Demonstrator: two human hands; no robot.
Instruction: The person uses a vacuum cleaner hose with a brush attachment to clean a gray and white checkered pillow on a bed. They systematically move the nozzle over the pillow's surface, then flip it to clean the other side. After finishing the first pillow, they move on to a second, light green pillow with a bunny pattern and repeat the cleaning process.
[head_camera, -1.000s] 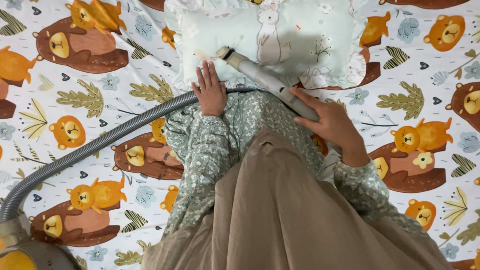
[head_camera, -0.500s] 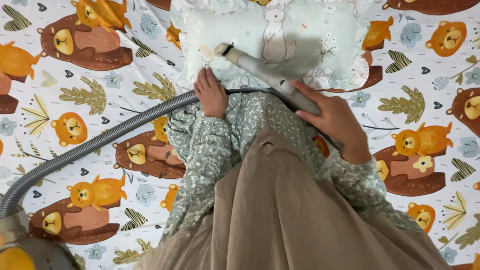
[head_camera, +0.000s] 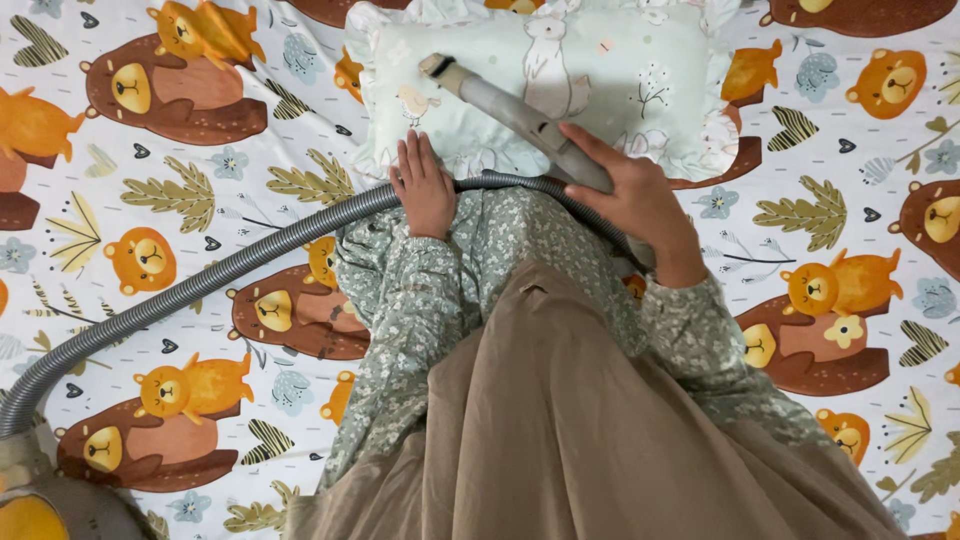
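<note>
A pale green frilled pillow (head_camera: 620, 90) with a rabbit print lies at the top of the bed. My right hand (head_camera: 635, 200) grips the grey vacuum wand (head_camera: 505, 105), whose nozzle tip rests on the pillow's upper left part. My left hand (head_camera: 424, 185) lies flat, fingers together, pressing the pillow's near edge. The ribbed grey hose (head_camera: 200, 285) runs from under my arms down to the left.
A bedsheet (head_camera: 150, 200) printed with brown and orange bears, leaves and flowers covers everything. The vacuum body (head_camera: 40, 500), beige and orange, sits at the bottom left corner. My floral sleeves and tan skirt (head_camera: 560, 430) fill the lower middle.
My right hand has pushed the wand up and away, so the nozzle slid farther up the pillow. My left hand has stayed at the pillow's near edge.
</note>
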